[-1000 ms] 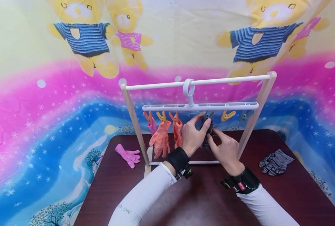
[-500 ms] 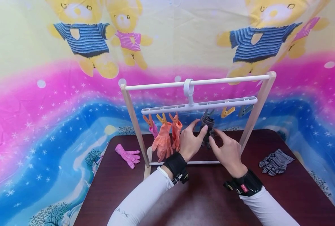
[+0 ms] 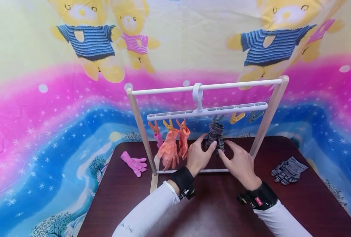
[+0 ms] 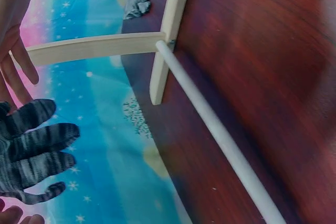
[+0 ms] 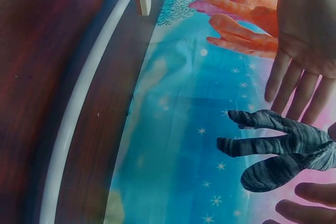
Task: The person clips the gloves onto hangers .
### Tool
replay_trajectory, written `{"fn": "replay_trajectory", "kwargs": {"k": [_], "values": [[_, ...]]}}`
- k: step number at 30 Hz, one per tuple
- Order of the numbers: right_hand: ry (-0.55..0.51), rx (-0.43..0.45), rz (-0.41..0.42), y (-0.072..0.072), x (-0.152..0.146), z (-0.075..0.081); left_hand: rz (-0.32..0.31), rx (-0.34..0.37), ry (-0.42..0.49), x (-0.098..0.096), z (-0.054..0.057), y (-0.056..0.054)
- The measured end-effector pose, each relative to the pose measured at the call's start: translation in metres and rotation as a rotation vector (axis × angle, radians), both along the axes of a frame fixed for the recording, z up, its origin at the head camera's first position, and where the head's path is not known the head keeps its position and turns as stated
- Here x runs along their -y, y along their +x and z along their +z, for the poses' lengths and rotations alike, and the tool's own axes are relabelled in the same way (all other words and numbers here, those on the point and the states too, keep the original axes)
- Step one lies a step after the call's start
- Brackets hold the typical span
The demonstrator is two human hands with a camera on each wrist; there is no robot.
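where gloves (image 3: 216,133) hang, dark table (image 3: 216,207), bear-print backdrop (image 3: 178,46)

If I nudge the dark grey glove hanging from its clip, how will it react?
The dark grey glove will probably swing, being clipped near its cuff with the rest dangling. It looks floppy and light, judging by the wrinkled knit. A harder push may rock the white hanger too, since it hangs from a single point and sits tilted.

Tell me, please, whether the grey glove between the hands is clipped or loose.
Clipped: the head view shows the grey glove hanging from a blue-grey clip.
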State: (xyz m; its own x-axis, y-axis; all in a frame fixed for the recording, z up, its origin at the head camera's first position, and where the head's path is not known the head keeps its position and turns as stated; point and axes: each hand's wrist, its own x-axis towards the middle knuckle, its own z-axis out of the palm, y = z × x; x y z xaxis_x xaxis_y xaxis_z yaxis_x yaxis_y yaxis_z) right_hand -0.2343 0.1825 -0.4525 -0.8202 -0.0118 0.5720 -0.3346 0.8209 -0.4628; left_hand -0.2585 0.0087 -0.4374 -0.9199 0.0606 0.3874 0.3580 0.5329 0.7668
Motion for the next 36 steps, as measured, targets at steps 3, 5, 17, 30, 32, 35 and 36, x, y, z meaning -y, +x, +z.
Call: {"fn": "replay_trajectory", "kwargs": {"k": [3,5,17,30,32,35,36], "values": [[0.021,0.033,0.005,0.002,-0.001,-0.003,0.002,0.018,-0.030,0.002,-0.006,0.002],[0.031,0.051,0.010,0.002,-0.001,-0.005,0.007,0.029,-0.059,0.004,-0.009,0.004],[0.104,0.136,0.004,0.011,-0.004,-0.019,-0.042,0.041,-0.216,0.016,-0.029,0.014],[0.139,0.174,0.016,0.015,-0.008,-0.030,-0.068,0.149,-0.286,0.023,-0.042,0.022],[0.151,0.175,0.023,0.016,-0.010,-0.033,-0.074,0.161,-0.295,0.024,-0.044,0.024],[0.171,0.172,0.037,0.018,-0.012,-0.036,-0.088,0.174,-0.319,0.028,-0.049,0.026],[0.178,0.169,0.041,0.019,-0.013,-0.037,-0.093,0.174,-0.329,0.030,-0.050,0.026]]}}
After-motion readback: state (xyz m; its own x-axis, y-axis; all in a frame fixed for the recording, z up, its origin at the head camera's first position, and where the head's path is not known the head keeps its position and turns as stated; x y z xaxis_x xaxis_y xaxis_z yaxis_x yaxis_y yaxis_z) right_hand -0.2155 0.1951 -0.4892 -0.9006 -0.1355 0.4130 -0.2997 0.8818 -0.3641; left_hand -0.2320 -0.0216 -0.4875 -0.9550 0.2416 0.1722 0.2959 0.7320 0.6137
